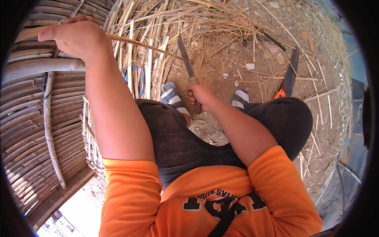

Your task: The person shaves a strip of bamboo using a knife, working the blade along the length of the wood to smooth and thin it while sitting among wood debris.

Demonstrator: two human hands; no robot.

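Observation:
My left hand (77, 37) is raised at the upper left, closed round a long thin bamboo strip (138, 42). One end of the strip sticks out left past my thumb; the other slants down toward a knife blade. In front of my knees my right hand (202, 94) grips the handle of that knife (184, 55). Its long dark blade points up and away from me. The strip's far end lies close beside the blade; whether they touch I cannot tell.
A slatted bamboo wall (27, 102) stands close on my left. Split bamboo strips (148, 71) and shavings (221, 15) litter the ground ahead. A blue strap loop (141, 81) lies among the strips. To the right is a handsaw (291, 73) with an orange handle. My sandalled feet rest on the dirt.

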